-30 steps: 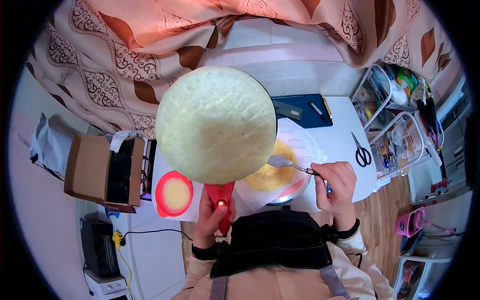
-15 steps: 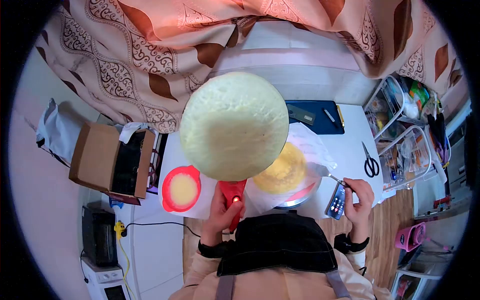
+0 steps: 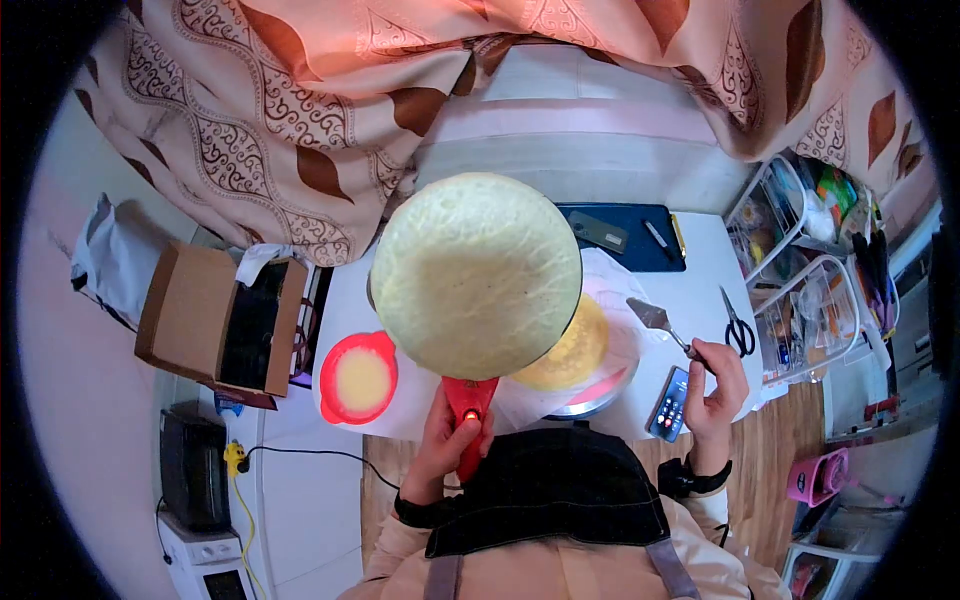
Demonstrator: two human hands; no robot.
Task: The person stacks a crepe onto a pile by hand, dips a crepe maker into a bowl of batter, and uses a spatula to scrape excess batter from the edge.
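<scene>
Ref: white rectangular table (image 3: 708, 285). At its far right, dark blue rectangular tray (image 3: 642, 261) holding a flat grey-green rectangular slab (image 3: 600, 232) (can't tell what) and a white marker-like stick (image 3: 656, 236) with dark ends. Table's right edge: black-handled metal scissors (image 3: 733, 320), blades pointing away. Table's near right edge: dark smartphone (image 3: 668, 406), screen lit. Right of table: white wire-frame baskets (image 3: 790, 284), packed with mixed bags; nearer, pink plastic bucket-like item (image 3: 802, 482). Left of table: open brown cardboard box (image 3: 190, 310), grey-white bag (image 3: 122, 262) beyond it; nearer, black boxy appliance (image 3: 195, 470) atop a white knobbed one (image 3: 205, 552). Beyond table: beige brown-leaf curtain (image 3: 300, 100).
</scene>
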